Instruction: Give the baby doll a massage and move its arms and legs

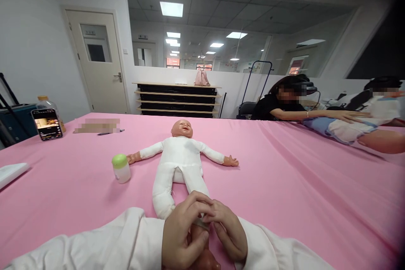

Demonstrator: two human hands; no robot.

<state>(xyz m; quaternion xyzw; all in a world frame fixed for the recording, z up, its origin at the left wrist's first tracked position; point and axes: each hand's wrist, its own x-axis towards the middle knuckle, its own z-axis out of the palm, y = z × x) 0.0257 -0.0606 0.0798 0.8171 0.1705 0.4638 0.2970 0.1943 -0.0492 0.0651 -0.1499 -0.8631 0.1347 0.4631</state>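
A baby doll (pixel 180 152) with a white cloth body lies on its back, head away from me and arms spread. My left hand (pixel 186 232) is closed around its lower leg, just above the brown foot at the bottom edge. From the other side my right hand (pixel 230 230) closes on the same leg, its fingertips meeting those of my left hand. Between them shows a narrow greyish band at the end of the white leg, partly covered by my fingers. By the doll's hand on the left stands a small bottle with a green cap (pixel 122 168).
A pink cloth (pixel 268 202) covers the table, wrinkled at right. At left are a phone (pixel 47 125) propped against a drink bottle (pixel 46 102), a pen (pixel 110 133) and a white object (pixel 12 174). Another person (pixel 275 107) handles a second doll (pixel 344 130) at right.
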